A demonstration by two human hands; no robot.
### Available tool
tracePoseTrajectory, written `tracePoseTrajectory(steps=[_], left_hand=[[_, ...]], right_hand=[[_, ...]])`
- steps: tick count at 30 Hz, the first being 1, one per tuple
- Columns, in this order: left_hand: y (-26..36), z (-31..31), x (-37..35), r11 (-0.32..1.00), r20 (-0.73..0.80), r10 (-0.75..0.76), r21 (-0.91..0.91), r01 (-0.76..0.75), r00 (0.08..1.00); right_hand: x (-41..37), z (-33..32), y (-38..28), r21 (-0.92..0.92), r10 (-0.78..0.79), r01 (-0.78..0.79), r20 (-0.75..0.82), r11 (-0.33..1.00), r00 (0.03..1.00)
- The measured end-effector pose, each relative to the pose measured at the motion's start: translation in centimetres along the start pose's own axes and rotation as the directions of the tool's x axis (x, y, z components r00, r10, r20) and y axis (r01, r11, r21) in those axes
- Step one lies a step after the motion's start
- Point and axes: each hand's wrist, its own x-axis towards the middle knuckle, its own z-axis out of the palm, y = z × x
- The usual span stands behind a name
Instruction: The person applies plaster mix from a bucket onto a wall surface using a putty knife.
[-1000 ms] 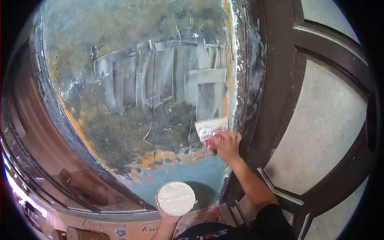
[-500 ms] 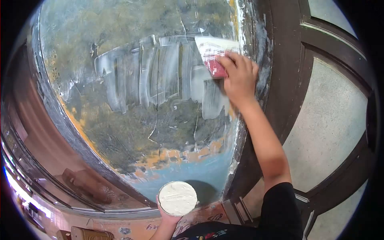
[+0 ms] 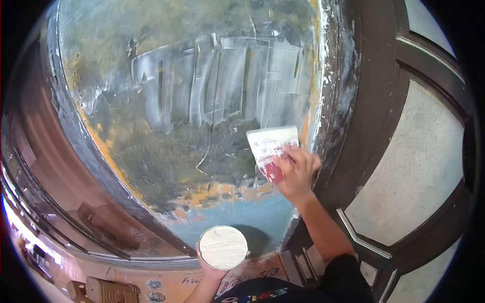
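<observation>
I see the right hand (image 3: 299, 177) closed on a scraper (image 3: 273, 141), thumb and fingers pinching its red grip end, with the wide white-smeared blade pointing up along the wall (image 3: 151, 156); I cannot tell whether the blade edge touches the surface. The blade's right corner sits near the orange strip (image 3: 305, 129) at the wall's right edge, so on that side I have little room before the dark door frame (image 3: 333, 116), beyond which stands the brown panelled door (image 3: 379, 116). On the other side I get the broadest stretch of wall, running from the blade's left corner across to the dark left border (image 3: 93, 146). Above the blade lie pale vertical streaks (image 3: 217, 86), their lower ends just over its top edge. Low down, before the blue band (image 3: 197, 227), the left hand (image 3: 209, 270) is wrapped around a round tub (image 3: 223, 247) of white paste, its rim facing me, well apart from the scraper, with wall showing between them.
</observation>
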Motion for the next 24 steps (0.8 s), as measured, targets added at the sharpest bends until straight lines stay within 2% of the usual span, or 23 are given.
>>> tracePoseTrajectory(steps=[3, 5, 7, 10, 12, 17, 20, 21, 23, 24], left_hand=[[0.0, 1.0, -0.2, 0.997, -0.049, 0.021, 0.072, -0.018, 0.999], [0.1, 0.7, -0.3, 0.999, -0.027, 0.013, 0.044, -0.012, 1.0], [0.6, 0.4, -0.6, 1.0, 0.0, 0.009, 0.02, -0.009, 1.0], [1.2, -0.5, -1.4, 0.999, -0.071, 0.05, 0.024, -0.048, 0.996], [1.8, -1.1, -1.9, 0.998, -0.103, 0.055, -0.015, -0.057, 0.993], [2.4, -1.3, -3.3, 0.997, -0.121, 0.06, -0.044, -0.066, 0.991], [2.5, -1.1, -3.9, 0.992, -0.12, 0.069, -0.097, -0.08, 0.99], [2.5, -1.1, -4.1, 0.991, -0.127, 0.08, -0.1, -0.093, 0.989], [2.8, -1.5, -4.7, 0.994, -0.116, 0.06, -0.086, -0.07, 0.991], [2.9, -1.6, -4.8, 0.996, -0.109, 0.036, -0.071, -0.044, 0.993]], right_hand=[[4.9, 1.9, -2.2, 0.05, -0.021, 0.022, -0.016, 0.999, 1.0], [4.7, 4.7, -3.4, -0.052, -0.029, 0.031, 0.03, 0.998, 0.999], [1.2, 7.1, -4.1, -0.043, -0.03, 0.032, 0.05, 0.999, 0.998], [-3.8, 7.6, -5.6, -0.037, -0.054, 0.057, 0.08, 0.998, 0.995], [-7.2, 7.9, -6.2, -0.027, -0.004, 0.008, 0.156, 1.0, 0.988], [-11.6, 7.4, -7.2, 0.029, 0.06, -0.065, 0.155, 0.997, 0.986], [-13.1, 4.1, -7.9, 0.096, 0.077, -0.116, 0.341, 0.989, 0.937], [-13.0, 3.0, -8.2, 0.095, 0.073, -0.111, 0.333, 0.989, 0.94], [-12.7, 1.1, -8.9, 0.308, 0.18, -0.301, 0.365, 0.902, 0.914], [-11.6, 0.3, -9.0, 0.345, 0.216, -0.343, 0.357, 0.874, 0.909]])
